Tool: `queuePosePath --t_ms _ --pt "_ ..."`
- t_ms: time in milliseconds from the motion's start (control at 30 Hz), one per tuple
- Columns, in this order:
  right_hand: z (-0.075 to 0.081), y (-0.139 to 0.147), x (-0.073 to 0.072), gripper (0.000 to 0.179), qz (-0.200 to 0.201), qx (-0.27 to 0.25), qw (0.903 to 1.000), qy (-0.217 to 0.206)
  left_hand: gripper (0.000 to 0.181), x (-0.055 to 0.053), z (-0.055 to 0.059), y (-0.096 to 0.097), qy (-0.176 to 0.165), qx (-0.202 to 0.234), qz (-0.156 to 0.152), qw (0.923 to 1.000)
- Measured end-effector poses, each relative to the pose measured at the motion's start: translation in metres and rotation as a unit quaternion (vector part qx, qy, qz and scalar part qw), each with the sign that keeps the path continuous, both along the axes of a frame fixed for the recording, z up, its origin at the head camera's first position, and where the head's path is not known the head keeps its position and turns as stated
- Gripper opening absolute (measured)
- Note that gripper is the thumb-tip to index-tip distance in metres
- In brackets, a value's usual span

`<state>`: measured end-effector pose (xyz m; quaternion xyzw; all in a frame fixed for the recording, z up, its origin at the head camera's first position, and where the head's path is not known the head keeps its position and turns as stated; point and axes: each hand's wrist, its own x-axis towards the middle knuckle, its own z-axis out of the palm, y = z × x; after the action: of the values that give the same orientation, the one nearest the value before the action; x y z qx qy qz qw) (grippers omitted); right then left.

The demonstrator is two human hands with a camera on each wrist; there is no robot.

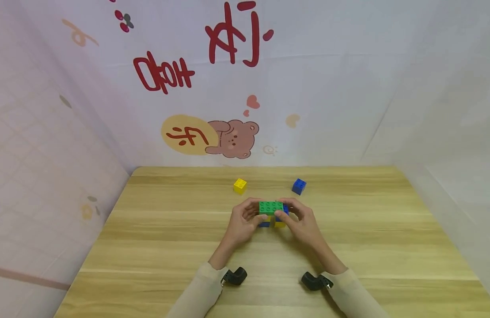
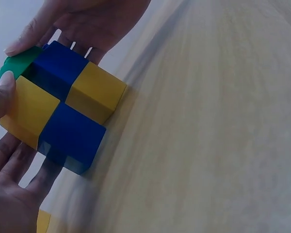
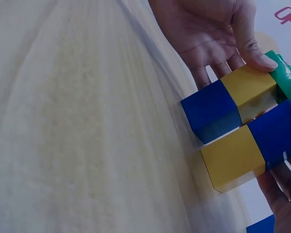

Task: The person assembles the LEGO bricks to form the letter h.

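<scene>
Two short stacks of building bricks stand side by side between the hands. The left stack has a yellow brick [image 3: 250, 90] over a blue brick [image 3: 211, 109]. In the right stack, a blue brick [image 2: 58, 65] sits over a yellow brick [image 2: 94, 92]. A long green brick [image 1: 271, 206] lies across the top, studs up, with part of the right blue brick showing beside it. My left hand [image 1: 241, 223] grips the left stack, thumb on the upper yellow brick. My right hand [image 1: 304, 223] holds the other side, thumb at the green brick's front edge, fingers behind.
Behind the hands, a loose yellow brick [image 1: 240, 186] lies to the left and a loose blue brick [image 1: 299, 186] to the right on the wooden table [image 1: 169, 212]. A printed white cloth [image 1: 328, 97] hangs along the table's back edge, with more cloth at both sides.
</scene>
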<state>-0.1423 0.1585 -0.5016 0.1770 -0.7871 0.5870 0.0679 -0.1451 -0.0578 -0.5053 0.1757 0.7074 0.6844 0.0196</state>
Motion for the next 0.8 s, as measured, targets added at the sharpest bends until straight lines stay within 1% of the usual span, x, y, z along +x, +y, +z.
queuePosePath --t_ms 133,233,367,433,533,633,800 --pt "0.0 0.003 0.0 0.031 0.012 0.034 0.9994 0.002 0.033 0.001 0.0 -0.001 0.01 0.002 0.005 0.9999" --pt "0.002 0.009 -0.001 0.032 0.023 0.057 0.9979 0.019 0.034 0.0 -0.002 -0.001 0.017 0.005 0.003 0.9998" --pt "0.006 0.014 -0.002 0.035 0.038 0.076 0.9956 0.039 0.034 0.001 -0.004 -0.003 0.02 0.004 0.007 0.9998" --pt "0.009 0.016 -0.003 0.037 0.044 0.084 0.9947 0.039 0.033 0.002 -0.003 -0.004 0.018 0.003 0.012 0.9998" --pt "0.011 0.018 -0.005 0.04 0.045 0.095 0.9937 0.038 0.033 0.003 -0.003 -0.005 0.019 0.001 0.014 0.9997" --pt "0.013 0.023 -0.009 0.042 0.034 0.11 0.9924 0.043 0.033 0.002 -0.003 -0.004 0.017 0.0 0.007 0.9998" --pt "0.018 0.033 -0.016 0.046 0.025 0.138 0.989 0.049 0.034 0.001 -0.003 0.0 0.007 0.005 0.005 1.0"
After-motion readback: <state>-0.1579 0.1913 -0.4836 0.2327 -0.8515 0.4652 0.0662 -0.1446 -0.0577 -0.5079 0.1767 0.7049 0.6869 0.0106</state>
